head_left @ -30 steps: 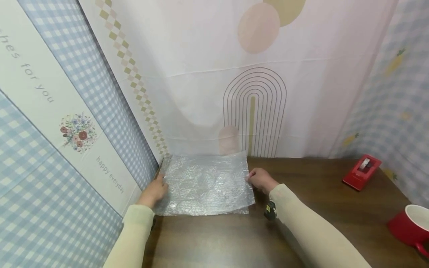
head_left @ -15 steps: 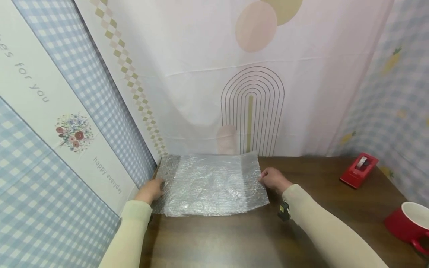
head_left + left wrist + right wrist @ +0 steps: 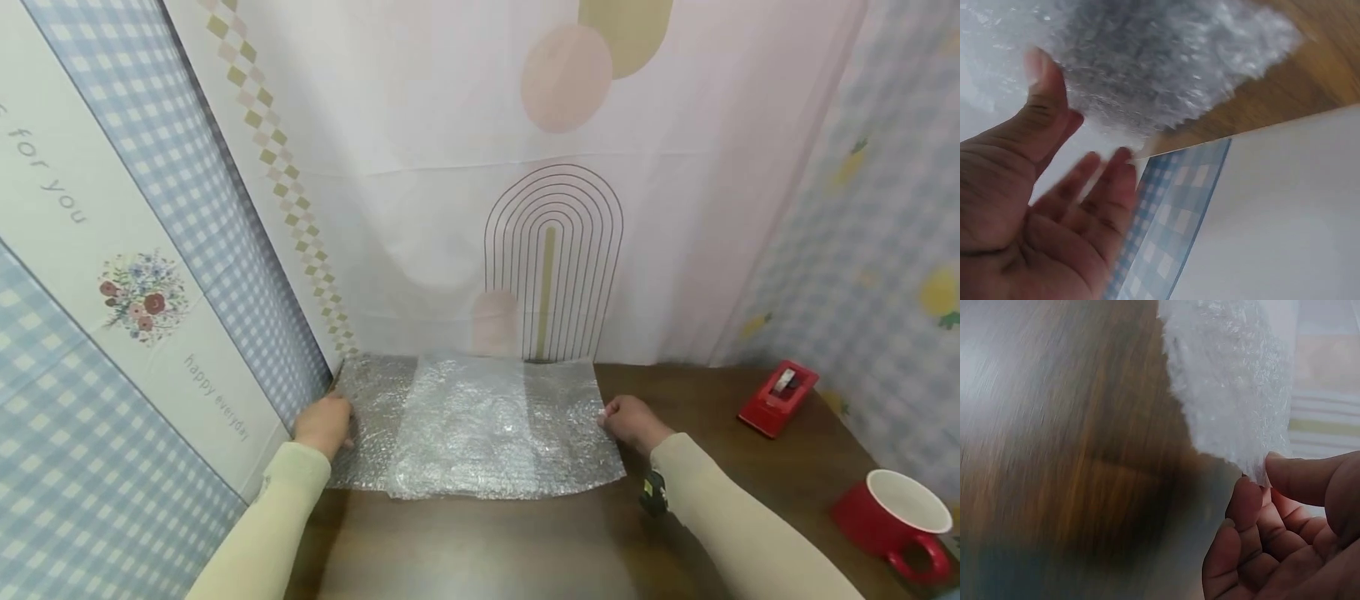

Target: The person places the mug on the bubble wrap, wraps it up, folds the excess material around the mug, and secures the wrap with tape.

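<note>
A sheet of clear bubble wrap (image 3: 465, 429) lies spread over the brown table, double-layered and whiter across its middle, thinner at both sides. At its left edge is my left hand (image 3: 324, 425); the left wrist view shows that hand (image 3: 1054, 200) with thumb and fingers parted and nothing between them, the wrap's ragged edge just beyond. My right hand (image 3: 630, 419) pinches the right edge of the sheet between thumb and fingertips. In the right wrist view the pinched corner of bubble wrap (image 3: 1229, 394) rises above the thumb.
A red tape dispenser (image 3: 778, 398) stands at the back right of the table (image 3: 480, 550). Nearer on the right is a red mug (image 3: 892, 517) with a white inside. Patterned cloth (image 3: 420, 208) hangs behind, and a blue checked panel (image 3: 150, 375) walls the left side.
Both hands have moved apart, the right hand drawing its edge of the bubble wrap rightward. The sheet now spreads wider on both sides. The left hand has come off the wrap's edge.
</note>
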### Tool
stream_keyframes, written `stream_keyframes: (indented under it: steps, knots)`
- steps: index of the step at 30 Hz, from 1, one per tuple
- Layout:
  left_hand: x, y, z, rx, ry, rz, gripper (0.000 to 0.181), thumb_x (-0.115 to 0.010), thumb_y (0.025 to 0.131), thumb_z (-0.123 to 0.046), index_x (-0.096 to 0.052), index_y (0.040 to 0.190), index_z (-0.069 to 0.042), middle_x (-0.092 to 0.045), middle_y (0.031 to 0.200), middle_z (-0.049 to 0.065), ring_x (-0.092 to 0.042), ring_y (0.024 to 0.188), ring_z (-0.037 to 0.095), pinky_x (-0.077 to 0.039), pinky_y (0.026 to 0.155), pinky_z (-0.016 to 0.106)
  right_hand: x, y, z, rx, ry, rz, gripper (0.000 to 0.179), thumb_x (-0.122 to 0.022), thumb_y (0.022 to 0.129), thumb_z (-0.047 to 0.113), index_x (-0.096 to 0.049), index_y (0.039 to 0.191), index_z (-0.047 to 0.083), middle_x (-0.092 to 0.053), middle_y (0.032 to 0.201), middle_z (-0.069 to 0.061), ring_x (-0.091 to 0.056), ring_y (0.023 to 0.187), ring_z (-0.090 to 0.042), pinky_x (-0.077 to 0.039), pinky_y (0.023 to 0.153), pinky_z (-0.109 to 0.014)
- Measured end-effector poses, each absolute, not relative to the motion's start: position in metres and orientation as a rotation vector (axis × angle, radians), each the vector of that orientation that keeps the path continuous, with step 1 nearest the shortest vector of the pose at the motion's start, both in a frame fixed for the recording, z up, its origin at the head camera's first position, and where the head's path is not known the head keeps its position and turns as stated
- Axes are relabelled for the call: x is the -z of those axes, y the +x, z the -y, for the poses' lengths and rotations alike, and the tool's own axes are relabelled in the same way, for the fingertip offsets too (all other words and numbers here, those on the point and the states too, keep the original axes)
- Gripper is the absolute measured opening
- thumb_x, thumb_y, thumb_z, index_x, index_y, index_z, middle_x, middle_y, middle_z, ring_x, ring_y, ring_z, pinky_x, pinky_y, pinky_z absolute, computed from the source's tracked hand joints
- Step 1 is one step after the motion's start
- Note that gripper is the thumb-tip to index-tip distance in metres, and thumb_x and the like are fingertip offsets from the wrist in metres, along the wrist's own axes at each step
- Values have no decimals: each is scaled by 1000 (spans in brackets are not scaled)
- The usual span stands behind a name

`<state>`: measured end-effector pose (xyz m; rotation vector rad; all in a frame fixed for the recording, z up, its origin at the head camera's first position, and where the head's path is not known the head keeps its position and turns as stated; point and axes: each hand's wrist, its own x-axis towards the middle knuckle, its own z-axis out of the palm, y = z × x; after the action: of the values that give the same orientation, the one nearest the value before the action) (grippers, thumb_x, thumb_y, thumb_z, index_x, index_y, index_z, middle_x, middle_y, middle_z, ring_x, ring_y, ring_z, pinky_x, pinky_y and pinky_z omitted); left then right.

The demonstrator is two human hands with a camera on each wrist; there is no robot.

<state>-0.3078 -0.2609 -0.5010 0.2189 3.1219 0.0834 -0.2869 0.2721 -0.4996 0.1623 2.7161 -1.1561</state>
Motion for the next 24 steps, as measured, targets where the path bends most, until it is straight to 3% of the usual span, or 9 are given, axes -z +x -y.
stream_keyframes:
  steps: [6,13,19,24]
  knots:
    - [503,-314,264,-89,309,-3131,45,-103,71,-9,-77,103,7,-82,104,30,-81,95,48,-70,88,58,501,-287,-298,1132,164,-2752,14,-71,102,5,-63,94,-4,-61,92,-13,-60,88,-29,-50,70,-32]
    - [501,-316,262,-71,248,-3055,53,-101,73,-8,-77,117,8,-81,116,32,-81,103,48,-71,93,59,506,-284,-327,1025,185,-2788,16,-71,101,7,-64,94,-6,-63,93,-16,-61,89,-31,-50,72,-33]
    - [501,-316,260,-82,256,-3061,49,-99,71,-8,-77,112,5,-81,112,31,-81,101,48,-70,94,60,508,-284,-351,936,208,-2795,19,-72,102,10,-66,92,-5,-65,92,-18,-62,89,-33,-51,73,-36]
    - [500,-319,260,-43,329,-3074,47,-102,68,-8,-76,105,4,-81,107,29,-81,97,47,-70,94,59,552,-310,-400,781,189,-2832,20,-72,101,19,-70,88,4,-66,87,-12,-61,83,-30,-51,71,-39]
